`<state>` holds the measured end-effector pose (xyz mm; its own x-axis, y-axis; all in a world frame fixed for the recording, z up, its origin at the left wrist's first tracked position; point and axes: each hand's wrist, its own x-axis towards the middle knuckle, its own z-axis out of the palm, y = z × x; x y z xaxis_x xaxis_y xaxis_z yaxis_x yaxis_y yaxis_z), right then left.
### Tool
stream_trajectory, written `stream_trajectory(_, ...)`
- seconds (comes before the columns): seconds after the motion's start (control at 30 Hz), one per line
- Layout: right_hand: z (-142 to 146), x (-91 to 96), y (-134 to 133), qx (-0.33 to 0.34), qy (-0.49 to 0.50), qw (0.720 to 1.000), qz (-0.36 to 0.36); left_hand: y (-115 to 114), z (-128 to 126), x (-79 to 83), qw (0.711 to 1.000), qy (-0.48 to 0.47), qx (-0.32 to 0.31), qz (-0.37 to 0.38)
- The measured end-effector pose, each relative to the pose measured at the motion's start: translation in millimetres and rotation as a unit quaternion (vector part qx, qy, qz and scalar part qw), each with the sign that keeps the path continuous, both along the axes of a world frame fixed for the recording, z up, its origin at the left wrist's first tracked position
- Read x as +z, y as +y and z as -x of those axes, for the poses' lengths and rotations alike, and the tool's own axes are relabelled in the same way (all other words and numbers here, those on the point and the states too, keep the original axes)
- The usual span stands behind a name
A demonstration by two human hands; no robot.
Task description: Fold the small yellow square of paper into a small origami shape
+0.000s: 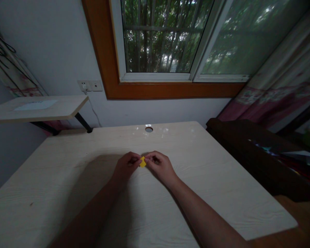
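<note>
Between my two hands is a small, flat yellow piece, perhaps paper (143, 162), just above or on the pale wood-grain desk (155, 213). My left hand (126, 165) pinches its left edge between thumb and fingertips. On the opposite edge, my right hand (160, 165) has a similar pinch. The fingertips of both hands cover parts of the piece, so its full outline is hidden. Whether it touches the desk I cannot tell.
A raised shelf (41, 105) on black legs stands at the desk's back left, with a pale sheet (36, 105) on it. A round cable hole (149, 129) lies near the back edge. Dark wooden furniture (248, 151) stands to the right. A window (165, 38) is behind.
</note>
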<state>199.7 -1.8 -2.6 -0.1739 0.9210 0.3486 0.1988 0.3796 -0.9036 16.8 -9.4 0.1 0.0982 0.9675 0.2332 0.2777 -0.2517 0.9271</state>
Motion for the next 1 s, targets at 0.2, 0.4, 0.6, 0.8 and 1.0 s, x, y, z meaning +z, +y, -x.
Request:
stream_trajectory(0.2,-1.4,3.1,0.3,0.001,-0.037,0.998,-0.042,0.9,-1.9,0.7,0.999,-0.034,0.009,0.022)
stream_trajectory(0.4,-1.7,4.7,2.5,0.011,-0.072,0.994,-0.087,2.2,-1.6,0.4,0.999,-0.035,0.003,0.04)
stream_trajectory(0.6,-2.7,5.2,2.2,0.015,-0.101,0.99,-0.099,3.2,0.4,-0.8,0.997,-0.015,-0.001,0.073)
stream_trajectory(0.8,-2.9,5.9,0.5,0.004,-0.107,0.991,-0.077,6.3,4.4,-9.2,0.997,0.009,0.003,0.075)
stream_trajectory(1.0,-1.3,7.7,-1.2,-0.002,-0.076,0.995,-0.061,5.5,3.2,-3.4,0.996,-0.009,0.004,0.09)
